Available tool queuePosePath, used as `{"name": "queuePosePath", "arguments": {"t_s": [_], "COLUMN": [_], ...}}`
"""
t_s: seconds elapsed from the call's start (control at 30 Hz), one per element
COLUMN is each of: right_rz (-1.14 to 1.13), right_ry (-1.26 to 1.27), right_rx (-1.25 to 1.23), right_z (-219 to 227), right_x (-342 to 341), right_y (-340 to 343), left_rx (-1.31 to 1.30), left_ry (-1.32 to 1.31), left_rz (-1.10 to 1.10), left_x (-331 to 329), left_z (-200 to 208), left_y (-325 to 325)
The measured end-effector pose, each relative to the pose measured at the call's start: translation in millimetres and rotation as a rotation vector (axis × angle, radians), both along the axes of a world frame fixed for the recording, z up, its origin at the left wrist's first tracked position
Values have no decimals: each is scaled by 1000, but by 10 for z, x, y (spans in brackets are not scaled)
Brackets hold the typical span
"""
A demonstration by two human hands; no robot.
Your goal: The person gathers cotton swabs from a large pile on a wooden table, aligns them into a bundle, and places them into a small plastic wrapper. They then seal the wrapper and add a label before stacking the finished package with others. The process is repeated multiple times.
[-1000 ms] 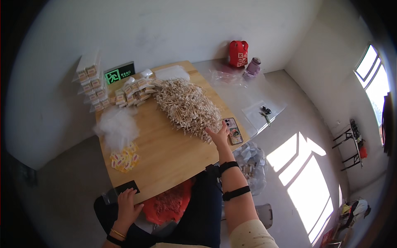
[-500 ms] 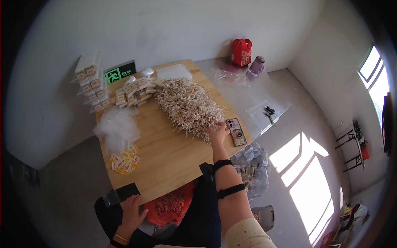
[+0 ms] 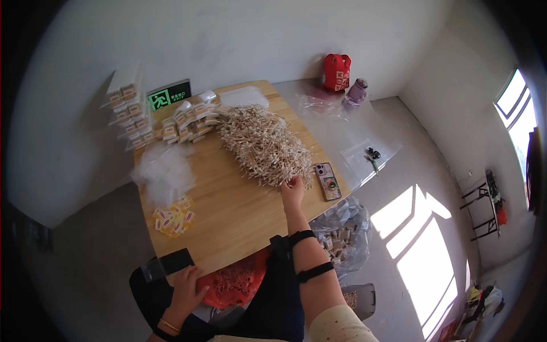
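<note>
A big heap of loose cotton swabs [image 3: 263, 141] covers the far middle of the wooden table [image 3: 228, 222]. At the heap's near edge my right hand [image 3: 293, 192] is closed, its fingertips pinching among the swabs; how many they hold is hidden. My left hand [image 3: 187, 289] rests at the table's near left corner with its fingers apart, holding nothing. Next to it lies a flat black pad [image 3: 176, 261]. A phone in a patterned case [image 3: 328, 182] lies to the right of my right hand.
Clear plastic bags [image 3: 164, 174] and yellow-and-white paper cards [image 3: 174, 218] lie on the left. Behind them are filled swab packs [image 3: 191, 122], a tall stack of packs [image 3: 128, 108] and a green exit sign [image 3: 169, 96]. A red bag [image 3: 238, 282] hangs below the table's front edge.
My right hand has shifted left along the near edge of the heap, away from the phone, and its fingers have drawn together. The left hand has stayed nearly still at the corner.
</note>
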State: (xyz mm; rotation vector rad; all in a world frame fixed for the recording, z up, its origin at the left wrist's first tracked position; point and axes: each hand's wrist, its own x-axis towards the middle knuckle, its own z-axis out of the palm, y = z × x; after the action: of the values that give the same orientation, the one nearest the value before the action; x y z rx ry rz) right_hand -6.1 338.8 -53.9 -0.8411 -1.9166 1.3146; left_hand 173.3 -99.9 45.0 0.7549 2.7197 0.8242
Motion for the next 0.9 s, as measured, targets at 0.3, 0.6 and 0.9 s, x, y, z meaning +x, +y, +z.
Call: {"name": "queuePosePath", "arguments": {"t_s": [0.3,0.6,0.9], "right_rz": [118,428,327], "right_ry": [-88,-163,-190], "right_rx": [42,-189,-2], "right_z": [-35,-32,274], "right_x": [94,310,803], "right_y": [-548,-961,-593], "left_rx": [114,527,1100], "left_ry": [-7,-350,-393], "left_rz": [-47,-235,-950], "left_x": [-61,-456,-218], "left_z": [184,1811,2721], "left_y": [98,436,874]}}
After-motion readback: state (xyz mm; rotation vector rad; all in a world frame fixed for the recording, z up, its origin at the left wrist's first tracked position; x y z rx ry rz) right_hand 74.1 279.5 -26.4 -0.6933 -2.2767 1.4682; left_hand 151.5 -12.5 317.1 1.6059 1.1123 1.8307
